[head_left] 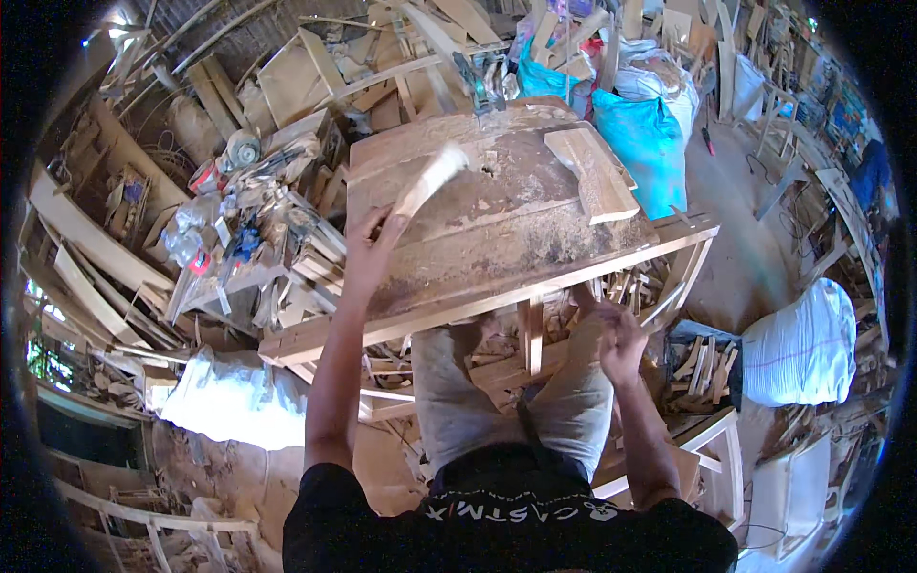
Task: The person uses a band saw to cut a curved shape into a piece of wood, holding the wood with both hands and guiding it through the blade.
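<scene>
Left grip [371,246] closed round the near end of a pale wood piece [432,181], raised over the tabletop [430,263]; its outline slightly blurred. Right grip [623,344] off the near edge, fingers bent; contents unclear. Flat wood piece [594,177] lies at the tabletop's right side. Turquoise sack [645,148] stands just beyond; white sack [800,344] farther right, beside offcuts [707,371].

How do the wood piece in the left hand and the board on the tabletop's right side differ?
The wood piece is held in the left hand; the board lies on the tabletop. The wood piece looks narrow, the board wider. Both are pale wood.
</scene>
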Available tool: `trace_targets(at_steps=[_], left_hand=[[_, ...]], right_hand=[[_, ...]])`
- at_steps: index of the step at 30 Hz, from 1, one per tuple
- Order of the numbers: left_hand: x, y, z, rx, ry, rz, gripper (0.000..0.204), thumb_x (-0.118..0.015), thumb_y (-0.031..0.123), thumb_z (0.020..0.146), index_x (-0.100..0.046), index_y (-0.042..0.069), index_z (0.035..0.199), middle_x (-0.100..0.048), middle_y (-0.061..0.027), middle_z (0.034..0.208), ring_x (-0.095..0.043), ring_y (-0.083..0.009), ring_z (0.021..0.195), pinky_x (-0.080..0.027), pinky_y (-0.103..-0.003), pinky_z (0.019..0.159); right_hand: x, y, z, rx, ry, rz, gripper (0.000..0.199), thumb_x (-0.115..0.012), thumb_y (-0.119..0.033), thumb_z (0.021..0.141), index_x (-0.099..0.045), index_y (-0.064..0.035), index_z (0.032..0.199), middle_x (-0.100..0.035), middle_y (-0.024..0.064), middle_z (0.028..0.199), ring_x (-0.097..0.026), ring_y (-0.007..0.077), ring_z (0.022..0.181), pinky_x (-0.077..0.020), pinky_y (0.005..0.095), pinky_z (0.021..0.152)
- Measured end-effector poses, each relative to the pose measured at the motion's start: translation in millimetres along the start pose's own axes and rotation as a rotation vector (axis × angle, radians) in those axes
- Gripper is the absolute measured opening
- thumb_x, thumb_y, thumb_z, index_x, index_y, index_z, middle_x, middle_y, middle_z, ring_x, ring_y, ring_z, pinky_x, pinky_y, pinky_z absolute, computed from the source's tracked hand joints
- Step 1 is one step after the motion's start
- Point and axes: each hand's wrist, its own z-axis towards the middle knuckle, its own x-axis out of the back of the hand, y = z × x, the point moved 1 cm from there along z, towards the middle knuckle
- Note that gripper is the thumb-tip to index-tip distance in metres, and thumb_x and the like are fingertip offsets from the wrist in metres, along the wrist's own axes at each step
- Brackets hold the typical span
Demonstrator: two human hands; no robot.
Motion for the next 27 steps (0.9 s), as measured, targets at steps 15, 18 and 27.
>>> trace_targets(at_steps=[15,18,27], left_hand=[[-150,62,-124,0.889,-0.64,-1.041,0.053,-0.048,0.047,0.11,-0.061,-0.001,0.129,-0.067,-0.0079,0.092,-0.062,-0.0136,0.072,-0.05,-0.028,0.06],[-171,60,-161,0.838,-0.894,-0.468,0.056,-0.048,0.046,0.109,-0.061,-0.002,0.134,-0.07,-0.0112,0.102,-0.068,-0.0178,0.087,-0.056,-0.03,0.074],[-91,38,-113,0.373,-0.5,-0.092,0.034,-0.053,0.023,0.11,-0.069,-0.006,0.119,-0.071,-0.0123,0.114,-0.066,-0.0196,0.104,-0.052,-0.033,0.098]], right_hand=[[-29,-45,-9,-0.509,-0.265,0.748,0.062,-0.066,-0.024,0.103,-0.041,0.0027,0.153,-0.063,0.0203,0.137,-0.063,0.0253,0.124,-0.0519,0.0382,0.106],[-13,-49,-28,-0.797,-0.454,0.756,0.048,-0.068,-0.029,0.102,-0.061,0.0039,0.136,-0.07,0.0141,0.122,-0.065,0.0203,0.116,-0.0519,0.0357,0.104],[125,136,-243,-1.248,0.644,0.001,0.039,-0.069,-0.036,0.099,-0.071,-0.0003,0.114,-0.073,0.0072,0.092,-0.066,0.0139,0.078,-0.0544,0.0342,0.069]])
